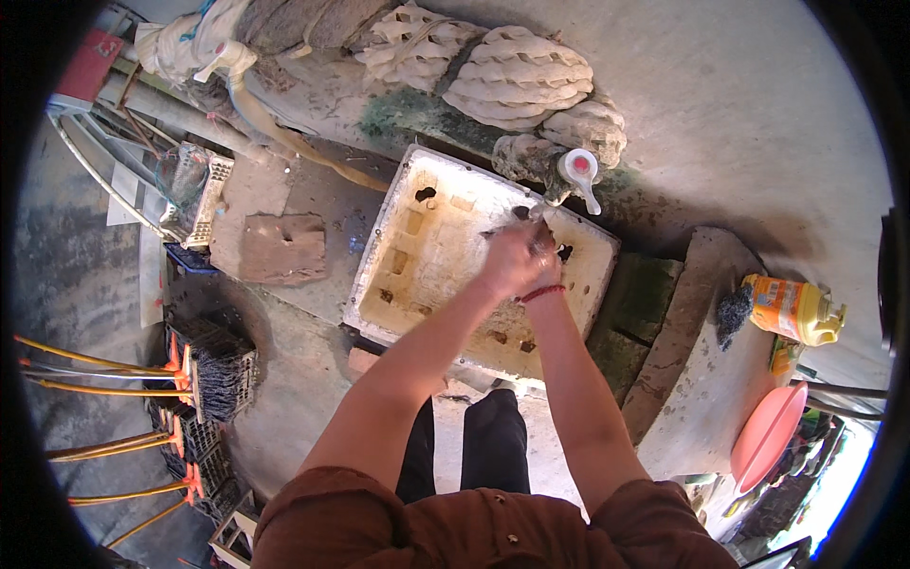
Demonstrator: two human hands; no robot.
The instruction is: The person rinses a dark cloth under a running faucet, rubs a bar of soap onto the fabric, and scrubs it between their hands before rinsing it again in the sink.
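My left hand (510, 257) and my right hand (544, 267) are pressed together over a white, stained, box-shaped basin (446, 245). Motion blur hides the fingers, and something dark shows at them, too unclear to name. A red cord bracelet (542, 292) circles my right wrist. Just beyond my hands stands a tap with a white lever handle (581, 168), and what looks like water falls from its spout onto them. Dark holes or patches mark the basin's floor and sides.
Netting-wrapped bundles (522, 75) lie along the wall. To the right are a detergent jug (793, 309), a dark scouring pad (734, 316) and a pink basin (768, 437). Brooms (185, 373), black crates (202, 444), a wooden board (283, 249) and a hose (313, 153) are at left.
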